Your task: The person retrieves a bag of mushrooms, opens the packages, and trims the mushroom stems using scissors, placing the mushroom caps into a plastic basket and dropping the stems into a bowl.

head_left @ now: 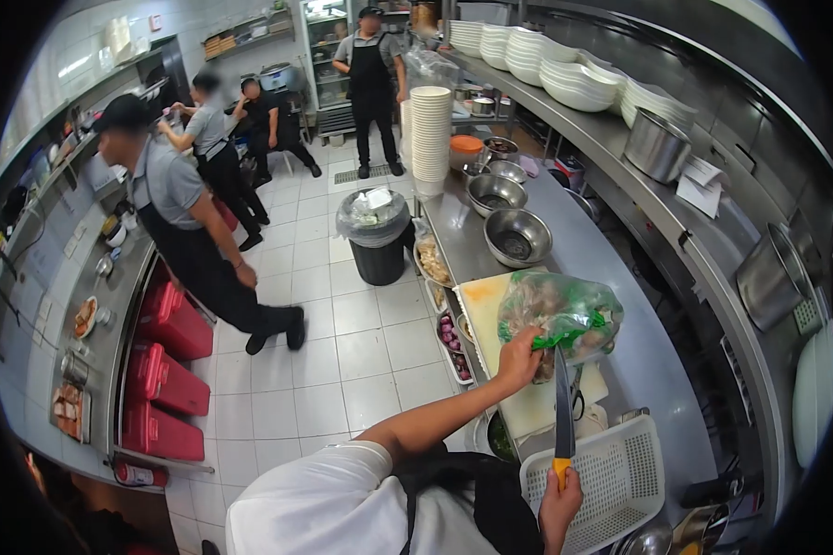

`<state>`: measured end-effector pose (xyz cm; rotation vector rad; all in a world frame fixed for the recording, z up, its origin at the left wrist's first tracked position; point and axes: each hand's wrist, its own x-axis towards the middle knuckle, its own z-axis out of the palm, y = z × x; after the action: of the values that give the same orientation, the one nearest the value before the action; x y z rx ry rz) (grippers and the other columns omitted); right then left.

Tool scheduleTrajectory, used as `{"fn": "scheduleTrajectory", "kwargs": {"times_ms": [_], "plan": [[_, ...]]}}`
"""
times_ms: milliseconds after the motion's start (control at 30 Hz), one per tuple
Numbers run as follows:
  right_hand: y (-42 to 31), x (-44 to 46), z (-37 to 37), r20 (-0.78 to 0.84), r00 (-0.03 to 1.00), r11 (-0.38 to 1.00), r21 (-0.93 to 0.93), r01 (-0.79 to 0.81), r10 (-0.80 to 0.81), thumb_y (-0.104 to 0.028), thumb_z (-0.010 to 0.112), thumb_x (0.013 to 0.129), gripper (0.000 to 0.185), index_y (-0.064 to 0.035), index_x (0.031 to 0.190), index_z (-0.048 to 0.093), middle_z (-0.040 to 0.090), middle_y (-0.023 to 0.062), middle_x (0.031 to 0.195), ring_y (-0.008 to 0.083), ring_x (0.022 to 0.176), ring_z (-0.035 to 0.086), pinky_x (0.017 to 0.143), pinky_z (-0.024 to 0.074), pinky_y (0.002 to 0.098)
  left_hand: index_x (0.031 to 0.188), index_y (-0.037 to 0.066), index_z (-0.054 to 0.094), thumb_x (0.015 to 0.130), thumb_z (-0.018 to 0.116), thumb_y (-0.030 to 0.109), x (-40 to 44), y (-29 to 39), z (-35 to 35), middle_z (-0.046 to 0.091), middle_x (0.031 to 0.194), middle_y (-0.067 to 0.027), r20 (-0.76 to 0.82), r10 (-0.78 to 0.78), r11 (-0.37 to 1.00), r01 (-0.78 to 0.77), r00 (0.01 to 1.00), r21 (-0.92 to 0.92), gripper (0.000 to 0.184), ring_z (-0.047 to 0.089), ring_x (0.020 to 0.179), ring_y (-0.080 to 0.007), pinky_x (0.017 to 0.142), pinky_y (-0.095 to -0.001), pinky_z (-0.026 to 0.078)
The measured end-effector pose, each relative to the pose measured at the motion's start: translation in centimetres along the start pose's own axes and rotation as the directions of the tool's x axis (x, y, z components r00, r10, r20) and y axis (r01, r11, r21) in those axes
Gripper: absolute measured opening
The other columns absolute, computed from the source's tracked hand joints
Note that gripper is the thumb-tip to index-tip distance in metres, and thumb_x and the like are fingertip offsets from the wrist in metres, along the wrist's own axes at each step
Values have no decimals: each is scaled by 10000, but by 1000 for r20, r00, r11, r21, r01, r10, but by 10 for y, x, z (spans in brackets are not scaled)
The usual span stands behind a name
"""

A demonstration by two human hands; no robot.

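A clear plastic bag with green print lies on the cutting board, with lumpy contents I cannot make out. My left hand grips the near edge of that bag. In my right hand is a knife with a yellow handle, its blade pointing away from me and its tip close to the bag. Below the blade, a white perforated basket sits at the near end of the counter. Part of a pair of dark-handled scissors shows beside the blade.
Steel bowls and a tall stack of containers stand farther along the counter. Trays of onions line its left edge. A bin and several people, one nearby, are left. An overhead shelf runs right.
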<state>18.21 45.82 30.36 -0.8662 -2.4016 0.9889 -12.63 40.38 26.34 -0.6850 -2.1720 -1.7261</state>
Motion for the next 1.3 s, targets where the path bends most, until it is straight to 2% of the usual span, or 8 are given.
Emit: {"fn": "scheduleTrajectory", "kwargs": {"times_ms": [67, 133, 400, 600, 767, 967, 1067, 1300], "plan": [[10, 0, 6, -69, 979, 979, -91, 183, -189, -189, 687, 932, 257, 17, 1066, 613, 653, 198, 793, 372, 685, 659, 627, 516, 438, 1145, 65, 619, 842, 618, 44, 2, 3, -3, 661, 1142, -195, 2, 17, 998, -17, 1000, 67, 304, 648, 1024, -430, 842, -491, 529], [-9, 0, -4, -31, 999, 999, -9, 42, -42, -268, 703, 940, 312, 25, 1028, 640, 674, 251, 887, 463, 830, 659, 710, 505, 501, 1227, 60, 612, 837, 611, 46, 2, -9, 5, 667, 1161, -221, -31, 67, 993, -63, 997, 99, 390, 644, 1061, -447, 895, -501, 528], [-22, 2, -23, -7, 1000, 998, -68, 18, -19, -270, 704, 932, 328, 9, 1097, 651, 707, 230, 897, 424, 814, 689, 701, 536, 481, 1116, 29, 651, 860, 656, 53, 22, -10, 0, 685, 937, -233, 53, -63, 997, 61, 997, 53, 257, 661, 869, -447, 755, -482, 513], [-28, 8, -25, 2, 1000, 992, -127, 18, -18, -284, 701, 931, 339, 4, 1103, 653, 713, 222, 913, 416, 795, 692, 697, 541, 481, 1112, 36, 663, 885, 621, 37, 23, -2, -3, 693, 877, -214, 57, 161, 971, -168, 985, 169, 231, 688, 841, -407, 729, -438, 523], [-31, 7, -25, 12, 999, 983, -178, 54, -52, -282, 664, 952, 311, 9, 1053, 622, 701, 215, 896, 413, 779, 686, 672, 539, 492, 1116, 56, 617, 762, 647, -58, 26, 13, -8, 658, 1004, -181, 129, 281, 925, -304, 951, 229, 373, 648, 897, -419, 761, -471, 519], [-41, 7, -15, 21, 999, 964, -264, 34, -30, -293, 649, 964, 303, 4, 1008, 608, 686, 213, 824, 408, 723, 687, 641, 547, 495, 1089, 71, 638, 716, 648, -74, 24, 18, -9, 667, 1015, -153, 193, 291, 875, -342, 937, 343, 400, 664, 900, -388, 753, -454, 533], [-45, 23, -7, -24, 999, 952, -306, 16, -24, -296, 636, 975, 300, 2, 985, 602, 685, 211, 814, 408, 708, 687, 633, 548, 500, 1102, 97, 643, 683, 693, -31, 5, 23, -6, 648, 1008, -135, 328, 427, 827, -511, 843, 236, 441, 657, 872, -364, 713, -458, 531], [-37, 87, -13, -61, 998, 952, -306, -31, 13, -299, 605, 992, 314, 12, 1025, 625, 695, 216, 840, 403, 747, 696, 678, 555, 506, 1068, 66, 640, 706, 645, -59, -28, 41, 15, 650, 970, -159, 254, 414, 897, -440, 874, 53, 384, 645, 875, -404, 726, -463, 522]]}}
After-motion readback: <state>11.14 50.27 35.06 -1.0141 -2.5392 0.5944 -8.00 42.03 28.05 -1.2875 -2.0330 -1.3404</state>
